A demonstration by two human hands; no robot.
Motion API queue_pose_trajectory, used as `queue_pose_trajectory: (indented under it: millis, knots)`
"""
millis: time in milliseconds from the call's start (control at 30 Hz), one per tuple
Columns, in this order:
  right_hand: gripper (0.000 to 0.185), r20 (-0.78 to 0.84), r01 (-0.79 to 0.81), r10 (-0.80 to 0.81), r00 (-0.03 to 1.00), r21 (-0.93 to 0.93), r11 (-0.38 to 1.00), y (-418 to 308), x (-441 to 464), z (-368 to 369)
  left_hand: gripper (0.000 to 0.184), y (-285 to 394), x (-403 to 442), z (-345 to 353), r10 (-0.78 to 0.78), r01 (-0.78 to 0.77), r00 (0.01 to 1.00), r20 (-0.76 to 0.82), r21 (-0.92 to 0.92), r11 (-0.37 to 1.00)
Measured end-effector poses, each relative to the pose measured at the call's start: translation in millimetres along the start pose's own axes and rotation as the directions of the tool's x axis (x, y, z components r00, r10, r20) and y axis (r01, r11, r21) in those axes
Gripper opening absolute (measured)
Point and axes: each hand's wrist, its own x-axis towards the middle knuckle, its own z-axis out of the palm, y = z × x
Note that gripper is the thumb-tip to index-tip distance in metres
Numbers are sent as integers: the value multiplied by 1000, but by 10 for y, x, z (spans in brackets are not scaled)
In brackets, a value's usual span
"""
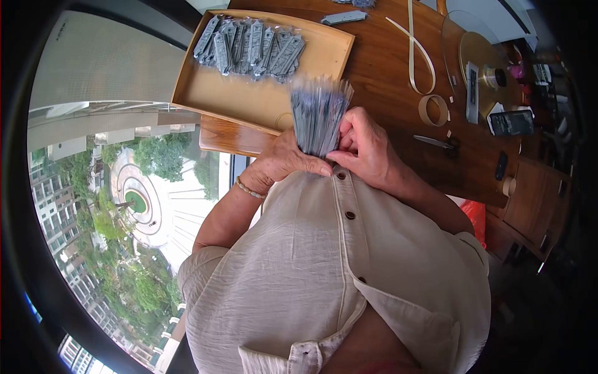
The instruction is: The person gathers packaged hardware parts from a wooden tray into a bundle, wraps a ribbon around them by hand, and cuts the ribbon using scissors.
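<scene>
At upper centre, the left hand (288,156) has its grip closed round a bundle of slim grey plastic-sleeved strips (319,121); the right hand (367,146) half-curls at its right edge, hold unclear; a shallow tan tray (212,93) lies upper left

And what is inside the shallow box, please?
Clear packets of grey pieces lie there, with a thin loop by the near edge. Anything under them, or behind the held bundle, is covered.

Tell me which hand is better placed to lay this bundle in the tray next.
Probably the left hand: it grips the bundle near its base, closer to the tray; the right hand is at the opposite edge.
</scene>
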Motion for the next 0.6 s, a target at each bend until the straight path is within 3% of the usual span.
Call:
queue_pose_trajectory:
  millis: [233, 333, 433, 533, 600]
  knots:
    - [44, -1, 71, -71, 997, -35, 997, -23, -47, -17, 62, 73, 1, 82, -25, 27, 998, -54, 50, 998]
    - [42, -3, 168, -169, 986, -33, 985, -29, -36, -13, 62, 54, 12, 74, 70, -69, 998, -12, 44, 997]
    - [42, 57, 265, -261, 964, -73, 962, -109, -26, -83, 58, 113, -23, 76, 180, -171, 983, -21, 222, 960]
    - [44, -37, 281, -278, 960, 107, 954, -1, -28, -55, 51, 12, 17, -14, 402, -366, 911, 90, 623, 692]
    - [48, -68, 249, -240, 968, 168, 954, 11, -54, -121, 46, -24, 81, -19, 446, -381, 893, 60, 626, 680]
